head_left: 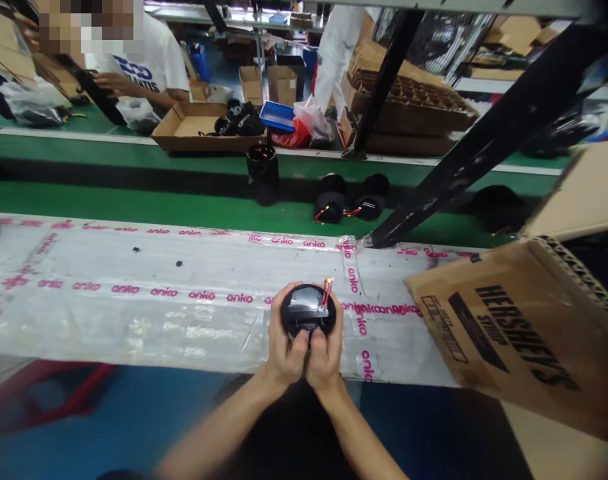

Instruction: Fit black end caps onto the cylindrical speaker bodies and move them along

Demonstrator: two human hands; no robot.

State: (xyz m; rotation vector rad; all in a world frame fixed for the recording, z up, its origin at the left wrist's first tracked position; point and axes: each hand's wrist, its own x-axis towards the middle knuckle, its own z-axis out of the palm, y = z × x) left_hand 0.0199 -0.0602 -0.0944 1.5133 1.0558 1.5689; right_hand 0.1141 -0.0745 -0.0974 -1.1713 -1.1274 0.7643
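Observation:
Between my two hands is a round black plastic housing [304, 320], held over the front part of the taped worktop. Short red wires [327, 293] with small pale connectors stick up from its upper right side. My left hand [285, 343] wraps its left side, and my right hand [329, 343] wraps its right. Both thumbs press side by side on the near edge of the housing. The fingers behind it are partly hidden. Similar black housings with wires, one [331, 198] beside another [371, 197], lie on the green belt beyond.
A dark cylinder [263, 173] stands on the green belt [184, 203]. A cardboard box [514, 333] fills the right side, near a slanted black post [464, 147]. Across the belt, a person in a white shirt [159, 60] works behind a shallow carton [199, 137] of black parts.

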